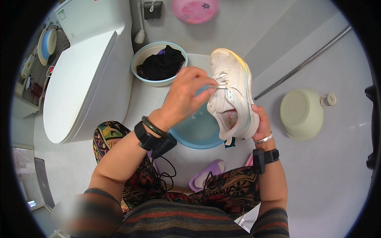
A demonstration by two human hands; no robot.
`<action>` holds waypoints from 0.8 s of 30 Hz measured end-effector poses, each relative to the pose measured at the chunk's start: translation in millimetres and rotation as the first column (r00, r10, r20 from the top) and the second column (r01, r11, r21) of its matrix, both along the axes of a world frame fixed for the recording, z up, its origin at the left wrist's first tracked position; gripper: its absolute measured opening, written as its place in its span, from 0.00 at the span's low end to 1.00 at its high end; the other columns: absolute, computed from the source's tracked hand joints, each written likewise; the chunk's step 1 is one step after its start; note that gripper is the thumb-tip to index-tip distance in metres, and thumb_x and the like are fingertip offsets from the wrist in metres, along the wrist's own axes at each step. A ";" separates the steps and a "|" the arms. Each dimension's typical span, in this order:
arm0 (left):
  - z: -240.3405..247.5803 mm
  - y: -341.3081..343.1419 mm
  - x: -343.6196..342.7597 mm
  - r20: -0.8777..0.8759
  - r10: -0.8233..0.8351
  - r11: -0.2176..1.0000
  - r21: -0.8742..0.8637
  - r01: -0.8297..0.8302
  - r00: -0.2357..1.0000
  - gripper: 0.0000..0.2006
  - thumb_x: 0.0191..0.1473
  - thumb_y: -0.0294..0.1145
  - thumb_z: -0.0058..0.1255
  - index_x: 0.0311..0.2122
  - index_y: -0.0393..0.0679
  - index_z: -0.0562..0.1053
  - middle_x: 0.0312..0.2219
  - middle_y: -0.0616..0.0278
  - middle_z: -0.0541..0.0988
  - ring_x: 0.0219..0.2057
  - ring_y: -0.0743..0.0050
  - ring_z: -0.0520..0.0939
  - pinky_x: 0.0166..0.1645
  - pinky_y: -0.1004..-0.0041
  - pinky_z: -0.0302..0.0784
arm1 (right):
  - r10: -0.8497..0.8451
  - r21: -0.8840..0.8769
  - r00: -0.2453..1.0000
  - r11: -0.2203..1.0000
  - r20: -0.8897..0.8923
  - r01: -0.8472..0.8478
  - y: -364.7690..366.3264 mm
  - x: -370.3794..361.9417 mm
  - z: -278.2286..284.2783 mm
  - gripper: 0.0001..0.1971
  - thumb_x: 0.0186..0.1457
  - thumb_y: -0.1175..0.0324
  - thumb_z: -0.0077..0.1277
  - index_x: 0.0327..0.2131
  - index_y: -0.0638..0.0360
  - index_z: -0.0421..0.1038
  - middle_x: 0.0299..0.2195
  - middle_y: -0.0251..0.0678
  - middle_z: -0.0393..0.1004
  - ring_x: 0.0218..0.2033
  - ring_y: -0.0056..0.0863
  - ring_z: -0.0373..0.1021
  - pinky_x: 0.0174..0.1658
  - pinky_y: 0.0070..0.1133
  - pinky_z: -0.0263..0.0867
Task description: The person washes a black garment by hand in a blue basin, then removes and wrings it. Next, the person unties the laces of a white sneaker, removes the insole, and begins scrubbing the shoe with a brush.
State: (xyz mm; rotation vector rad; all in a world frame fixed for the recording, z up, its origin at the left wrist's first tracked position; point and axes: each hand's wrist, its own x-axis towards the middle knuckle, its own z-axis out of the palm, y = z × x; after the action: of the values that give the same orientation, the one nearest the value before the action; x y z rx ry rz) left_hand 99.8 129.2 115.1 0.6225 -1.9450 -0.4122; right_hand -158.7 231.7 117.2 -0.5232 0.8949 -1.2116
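A white sneaker (232, 89) with a yellow-edged sole hangs in the air, toe pointing away from me and its opening toward me. My right hand (261, 123) grips it round the heel. With thumb and fingertips pinched, my left hand (186, 93) holds the shoelace (222, 81) at the laced front of the shoe. Below both hands stands a blue basin (198, 129) of cloudy water, partly hidden by my left hand and the sneaker.
A cream tub (158, 83) with dark clothes (160, 65) stands farther back. At left is a white toilet (79, 87); at right, an upturned pale green bucket (302, 113) and a metal rail (305, 61). A purple slipper (208, 174) shows by my knees.
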 end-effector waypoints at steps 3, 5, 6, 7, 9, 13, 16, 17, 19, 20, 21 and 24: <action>11.1 10.1 -9.5 -0.005 -0.042 0.997 0.066 0.043 0.999 0.10 0.42 0.25 0.61 0.33 0.42 0.77 0.31 0.61 0.75 0.35 0.62 0.71 0.41 0.70 0.69 | 0.042 0.028 0.999 0.999 0.007 -0.043 -2.4 10.1 0.1 0.29 0.54 0.59 0.49 0.55 0.68 0.59 0.46 0.47 0.72 0.44 0.37 0.72 0.49 0.31 0.69; 12.7 9.3 -11.4 -0.017 -0.046 0.996 0.071 0.047 0.999 0.10 0.41 0.25 0.62 0.32 0.41 0.77 0.29 0.62 0.75 0.33 0.62 0.71 0.39 0.69 0.69 | 0.048 0.047 0.999 0.998 0.003 -0.048 -3.6 14.9 -1.5 0.29 0.54 0.59 0.49 0.56 0.67 0.59 0.46 0.47 0.72 0.44 0.36 0.72 0.50 0.31 0.69; 11.8 6.7 -10.3 -0.025 -0.052 0.996 0.064 0.054 0.998 0.09 0.41 0.25 0.61 0.31 0.41 0.77 0.28 0.63 0.75 0.33 0.63 0.71 0.38 0.69 0.68 | 0.043 0.052 0.999 0.998 0.010 -0.044 -3.8 16.0 -2.3 0.30 0.54 0.59 0.49 0.56 0.67 0.59 0.46 0.47 0.72 0.44 0.37 0.72 0.50 0.31 0.69; 10.2 4.1 -8.5 -0.033 -0.059 0.997 0.057 0.061 0.998 0.08 0.41 0.25 0.61 0.30 0.41 0.77 0.27 0.63 0.75 0.32 0.63 0.71 0.38 0.70 0.68 | 0.028 0.058 1.000 0.998 0.012 -0.029 -3.9 15.9 -2.9 0.30 0.54 0.58 0.49 0.56 0.67 0.59 0.46 0.47 0.72 0.44 0.37 0.72 0.50 0.31 0.69; 5.7 -1.7 -0.6 0.002 -0.034 0.999 0.025 0.034 0.999 0.06 0.42 0.25 0.61 0.29 0.41 0.77 0.26 0.64 0.75 0.32 0.63 0.71 0.37 0.70 0.68 | -0.030 0.057 0.998 0.998 0.051 0.027 -3.6 13.8 -3.6 0.30 0.53 0.58 0.48 0.56 0.67 0.59 0.46 0.47 0.72 0.44 0.37 0.72 0.50 0.31 0.69; -0.6 -11.1 17.3 0.063 0.053 0.996 0.075 -0.057 0.997 0.04 0.45 0.26 0.60 0.28 0.41 0.77 0.26 0.64 0.75 0.31 0.65 0.71 0.35 0.71 0.67 | -0.048 0.013 0.996 0.999 0.071 0.048 -2.3 7.7 -1.4 0.30 0.53 0.57 0.48 0.56 0.66 0.59 0.46 0.47 0.72 0.45 0.37 0.72 0.51 0.32 0.68; 2.9 -11.1 16.6 0.068 0.078 0.990 0.108 -0.085 0.995 0.06 0.46 0.25 0.59 0.32 0.41 0.77 0.25 0.64 0.75 0.31 0.68 0.71 0.35 0.73 0.68 | -0.035 0.017 0.999 0.999 0.041 0.035 -1.2 11.4 -0.6 0.29 0.53 0.57 0.49 0.55 0.65 0.60 0.47 0.47 0.72 0.45 0.38 0.72 0.51 0.32 0.68; 5.7 -9.1 14.3 0.046 0.086 0.992 0.088 -0.090 0.995 0.08 0.46 0.25 0.59 0.34 0.42 0.77 0.26 0.65 0.75 0.31 0.70 0.72 0.34 0.73 0.68 | -0.039 0.026 0.998 0.999 0.045 0.038 -1.0 14.3 -0.9 0.29 0.53 0.58 0.49 0.55 0.65 0.60 0.47 0.47 0.72 0.45 0.38 0.72 0.51 0.32 0.68; 13.7 -3.3 10.0 -0.007 0.055 0.991 0.125 -0.053 0.998 0.10 0.46 0.24 0.58 0.37 0.42 0.76 0.27 0.66 0.76 0.30 0.74 0.72 0.32 0.76 0.69 | 0.010 0.048 0.998 0.999 0.059 -0.013 -1.5 17.6 0.7 0.30 0.53 0.59 0.50 0.56 0.65 0.59 0.48 0.46 0.71 0.46 0.37 0.71 0.51 0.31 0.68; 18.5 0.6 10.4 -0.040 0.022 0.984 0.180 -0.015 0.999 0.10 0.47 0.23 0.57 0.38 0.42 0.76 0.28 0.67 0.76 0.29 0.77 0.73 0.31 0.77 0.69 | 0.029 0.046 0.998 0.998 0.057 -0.032 -1.7 19.1 1.6 0.30 0.53 0.59 0.50 0.56 0.64 0.59 0.48 0.46 0.71 0.46 0.37 0.71 0.51 0.31 0.68; 23.2 4.8 10.9 -0.072 -0.007 0.972 0.233 0.024 0.997 0.11 0.48 0.23 0.56 0.39 0.42 0.76 0.29 0.67 0.76 0.28 0.80 0.73 0.30 0.78 0.69 | 0.043 0.045 0.998 0.998 0.052 -0.045 -1.8 20.9 2.2 0.30 0.53 0.59 0.50 0.57 0.64 0.58 0.48 0.46 0.71 0.47 0.36 0.71 0.51 0.30 0.68; 33.4 13.8 10.9 -0.129 -0.176 0.741 0.636 0.218 0.976 0.10 0.51 0.24 0.53 0.41 0.41 0.74 0.32 0.69 0.77 0.24 0.87 0.74 0.26 0.82 0.68 | 0.064 0.056 0.997 0.996 0.042 -0.067 -2.9 25.9 3.4 0.30 0.53 0.59 0.50 0.57 0.64 0.58 0.48 0.45 0.71 0.47 0.35 0.70 0.52 0.30 0.67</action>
State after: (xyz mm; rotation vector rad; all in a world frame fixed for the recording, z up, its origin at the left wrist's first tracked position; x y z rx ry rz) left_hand 110.6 143.0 148.5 0.8242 -1.7924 -1.2665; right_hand -132.8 228.8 120.5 -0.4768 0.8696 -1.1300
